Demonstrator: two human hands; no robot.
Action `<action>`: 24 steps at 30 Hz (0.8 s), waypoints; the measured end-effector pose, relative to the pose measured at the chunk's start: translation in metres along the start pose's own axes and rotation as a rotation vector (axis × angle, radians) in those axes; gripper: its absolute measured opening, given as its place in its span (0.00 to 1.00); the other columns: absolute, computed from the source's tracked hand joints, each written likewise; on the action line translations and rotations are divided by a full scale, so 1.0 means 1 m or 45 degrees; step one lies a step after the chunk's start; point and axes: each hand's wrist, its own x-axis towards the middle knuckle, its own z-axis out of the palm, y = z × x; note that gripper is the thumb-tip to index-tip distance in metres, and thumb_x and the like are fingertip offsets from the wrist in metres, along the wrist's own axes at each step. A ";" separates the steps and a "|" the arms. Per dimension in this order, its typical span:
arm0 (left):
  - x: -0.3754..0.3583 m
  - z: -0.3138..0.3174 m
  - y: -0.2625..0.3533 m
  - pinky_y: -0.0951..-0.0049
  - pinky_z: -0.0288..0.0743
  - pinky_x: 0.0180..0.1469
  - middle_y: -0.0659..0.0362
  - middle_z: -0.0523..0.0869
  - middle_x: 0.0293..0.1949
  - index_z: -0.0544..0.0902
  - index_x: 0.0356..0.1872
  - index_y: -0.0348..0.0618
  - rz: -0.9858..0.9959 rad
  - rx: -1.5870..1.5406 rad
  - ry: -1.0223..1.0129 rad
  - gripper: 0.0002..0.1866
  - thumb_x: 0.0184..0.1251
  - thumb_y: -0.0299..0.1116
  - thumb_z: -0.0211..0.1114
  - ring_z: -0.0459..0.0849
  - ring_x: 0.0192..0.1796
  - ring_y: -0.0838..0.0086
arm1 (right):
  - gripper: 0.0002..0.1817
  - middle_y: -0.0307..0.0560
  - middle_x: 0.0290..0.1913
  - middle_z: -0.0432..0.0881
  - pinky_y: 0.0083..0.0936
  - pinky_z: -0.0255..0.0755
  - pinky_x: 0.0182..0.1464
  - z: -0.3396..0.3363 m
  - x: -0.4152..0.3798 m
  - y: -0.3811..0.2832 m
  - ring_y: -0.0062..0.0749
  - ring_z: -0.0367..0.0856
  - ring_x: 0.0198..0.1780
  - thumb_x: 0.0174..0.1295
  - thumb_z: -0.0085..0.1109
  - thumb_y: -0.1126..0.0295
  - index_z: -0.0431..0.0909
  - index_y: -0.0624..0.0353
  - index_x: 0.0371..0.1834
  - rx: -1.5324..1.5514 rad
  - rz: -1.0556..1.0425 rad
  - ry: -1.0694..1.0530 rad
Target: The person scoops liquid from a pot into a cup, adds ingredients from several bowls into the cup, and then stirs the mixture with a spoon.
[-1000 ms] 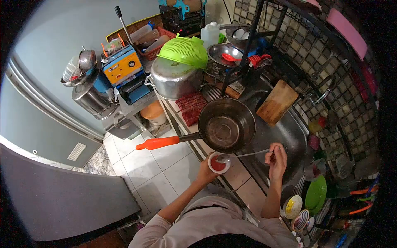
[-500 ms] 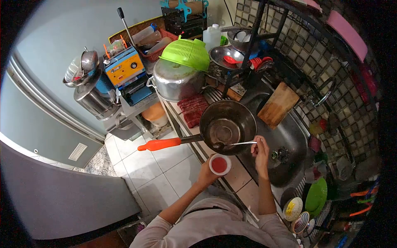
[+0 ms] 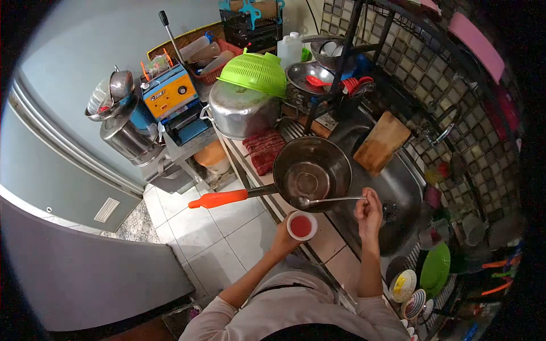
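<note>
Clasped round, pale cup of red liquid in left hand | Pinched slim, shiny metal spoon by handle end in right hand | Held spoon's bowl over round, dark pan

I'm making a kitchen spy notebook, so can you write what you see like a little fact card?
Left hand: left hand holds a white cup
In the cup: something red
Right hand: right hand holds a long spoon
Spoon's bowl: over or in the pan; can't tell if touching
Pan's handle: orange cover
Near the pan: red cloth
On the big pot: green colander
By the sink: wooden board
</note>
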 end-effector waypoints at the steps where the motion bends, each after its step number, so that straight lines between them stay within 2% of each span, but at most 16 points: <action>1: 0.000 -0.001 0.000 0.69 0.73 0.42 0.52 0.79 0.38 0.71 0.44 0.39 -0.047 0.024 -0.034 0.28 0.37 0.31 0.73 0.79 0.41 0.62 | 0.11 0.33 0.11 0.61 0.13 0.45 0.14 -0.001 -0.002 -0.003 0.13 0.51 0.11 0.65 0.40 0.61 0.66 0.54 0.31 0.000 0.000 0.001; 3: 0.001 -0.001 0.000 0.70 0.73 0.42 0.52 0.79 0.38 0.71 0.44 0.39 -0.095 0.047 -0.066 0.28 0.37 0.31 0.73 0.79 0.41 0.62 | 0.10 0.34 0.14 0.63 0.15 0.44 0.15 -0.008 -0.008 -0.008 0.15 0.53 0.13 0.65 0.41 0.63 0.67 0.57 0.35 -0.031 -0.048 -0.075; 8: 0.002 0.001 0.002 0.68 0.73 0.42 0.52 0.78 0.40 0.72 0.43 0.39 0.026 0.098 0.023 0.28 0.36 0.33 0.73 0.79 0.42 0.61 | 0.11 0.35 0.14 0.64 0.14 0.47 0.15 -0.010 -0.024 -0.019 0.15 0.56 0.14 0.65 0.40 0.62 0.68 0.58 0.32 -0.264 -0.188 -0.146; 13: 0.001 0.001 0.000 0.67 0.73 0.42 0.52 0.78 0.40 0.72 0.43 0.38 -0.010 0.140 0.022 0.29 0.36 0.33 0.73 0.79 0.42 0.61 | 0.14 0.34 0.14 0.63 0.14 0.48 0.16 -0.007 -0.026 -0.020 0.15 0.58 0.14 0.66 0.38 0.60 0.67 0.58 0.31 -0.348 -0.437 -0.102; 17: 0.001 0.001 0.000 0.68 0.73 0.42 0.51 0.79 0.38 0.72 0.43 0.38 -0.028 0.042 0.001 0.29 0.35 0.32 0.74 0.79 0.41 0.60 | 0.14 0.34 0.14 0.63 0.13 0.48 0.16 -0.011 -0.012 -0.017 0.14 0.57 0.14 0.66 0.39 0.59 0.67 0.58 0.32 -0.303 -0.452 -0.113; 19: 0.000 0.002 -0.002 0.68 0.73 0.42 0.51 0.79 0.38 0.72 0.43 0.38 -0.033 0.033 0.012 0.29 0.35 0.32 0.74 0.79 0.41 0.60 | 0.13 0.33 0.13 0.62 0.11 0.45 0.15 -0.008 -0.002 -0.010 0.11 0.53 0.13 0.66 0.38 0.58 0.65 0.55 0.31 -0.382 -0.383 -0.006; 24: 0.001 0.001 -0.001 0.68 0.73 0.42 0.50 0.79 0.38 0.71 0.44 0.39 0.019 0.041 0.028 0.30 0.35 0.32 0.74 0.79 0.41 0.59 | 0.15 0.32 0.13 0.63 0.10 0.46 0.16 0.002 0.010 0.012 0.11 0.54 0.14 0.65 0.38 0.56 0.67 0.55 0.29 -0.580 -0.331 -0.064</action>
